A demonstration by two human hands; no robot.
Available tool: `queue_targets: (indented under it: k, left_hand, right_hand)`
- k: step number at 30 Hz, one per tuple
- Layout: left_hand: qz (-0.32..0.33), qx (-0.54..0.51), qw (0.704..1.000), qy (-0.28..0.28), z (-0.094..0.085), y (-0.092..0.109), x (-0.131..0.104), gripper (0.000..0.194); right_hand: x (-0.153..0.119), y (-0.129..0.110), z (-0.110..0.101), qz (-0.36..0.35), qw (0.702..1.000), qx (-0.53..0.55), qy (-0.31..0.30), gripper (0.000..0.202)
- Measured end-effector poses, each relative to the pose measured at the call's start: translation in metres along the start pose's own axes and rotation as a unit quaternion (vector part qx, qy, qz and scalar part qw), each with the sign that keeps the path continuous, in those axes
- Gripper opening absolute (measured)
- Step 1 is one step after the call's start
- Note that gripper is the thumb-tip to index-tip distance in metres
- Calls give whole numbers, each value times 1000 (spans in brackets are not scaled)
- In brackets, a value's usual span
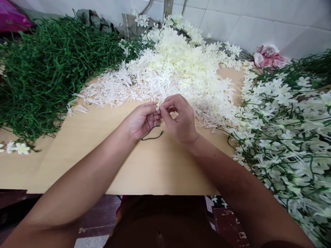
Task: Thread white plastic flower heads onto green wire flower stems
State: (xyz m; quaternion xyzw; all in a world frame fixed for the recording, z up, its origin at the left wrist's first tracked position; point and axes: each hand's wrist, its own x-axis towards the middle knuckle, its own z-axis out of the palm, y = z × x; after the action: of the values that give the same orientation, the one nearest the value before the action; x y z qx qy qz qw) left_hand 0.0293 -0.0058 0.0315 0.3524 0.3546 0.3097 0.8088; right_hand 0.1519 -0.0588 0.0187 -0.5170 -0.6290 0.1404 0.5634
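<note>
My left hand (145, 120) and my right hand (180, 119) meet over the middle of the table, fingertips almost touching. Between them is a small white artificial flower (158, 105), pinched by the thumb and fingers of both hands and partly covered by them. A thin dark green plastic stem (152, 138) curves out just below my left hand; whether it lies on the board or hangs from the palm I cannot tell. Just beyond my fingers spreads a layer of thin white stamen pieces (113, 90), and behind it rises a heap of loose cream-white flower heads (178, 57).
Green plastic stems (49, 65) pile high on the left. Flowers joined to green stems (289, 137) cover the right side. Tan board (160, 172) forms the work surface. A pink-and-white plastic bag (270, 57) sits against the tiled wall (253, 31); a magenta bag (14, 17) is far left.
</note>
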Motion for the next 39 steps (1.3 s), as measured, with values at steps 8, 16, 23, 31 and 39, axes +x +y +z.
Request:
queue_targets:
  k: [8,16,23,31,39]
  left_hand:
    - [35,93,995,18,1,1,1,11]
    - [98,514,852,-26,-23,25,-8,11]
    - [129,633,763,-16,-27,19,-10,12]
    - [82,532,842,-39,-29,26,-2,4]
    - [107,382,917,-32,-28,20,4,22]
  right_hand:
    - [3,7,-5,9,998,-4,-56,9]
    - [11,11,-14,50,995,40,-75,3]
    - [7,19,-4,250,909,255,-214,36]
    - [10,25,-10,276,921,243,-127,38]
    - [8,25,-8,281,900,314,-110,40]
